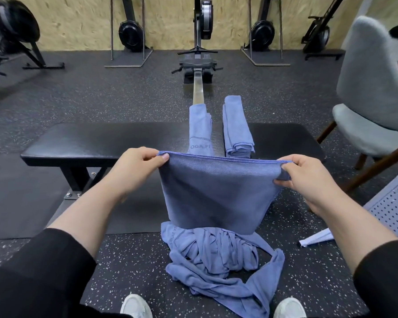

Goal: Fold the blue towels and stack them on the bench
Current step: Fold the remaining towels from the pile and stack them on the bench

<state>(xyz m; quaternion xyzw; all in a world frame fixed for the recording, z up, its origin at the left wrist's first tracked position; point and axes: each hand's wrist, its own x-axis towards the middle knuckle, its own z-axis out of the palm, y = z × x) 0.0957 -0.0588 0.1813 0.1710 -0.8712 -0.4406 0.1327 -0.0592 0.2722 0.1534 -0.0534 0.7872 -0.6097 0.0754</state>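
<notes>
A blue towel (pixel 214 193) hangs doubled over in front of the black bench (pixel 97 141). My left hand (pixel 136 166) pinches its upper left corner and my right hand (pixel 308 175) grips its upper right corner, so the top edge runs taut between them. On the bench lie a folded blue towel (pixel 199 131) with printed lettering and, to its right, a small stack of folded towels (pixel 237 129). A crumpled heap of blue towels (pixel 218 255) lies on the floor between my shoes.
A grey upholstered chair (pixel 372 92) with wooden legs stands to the right. A rowing machine (pixel 199 60) runs away behind the bench, with more upright rowers along the plywood wall. A white perforated panel (pixel 386 207) lies on the floor at the right.
</notes>
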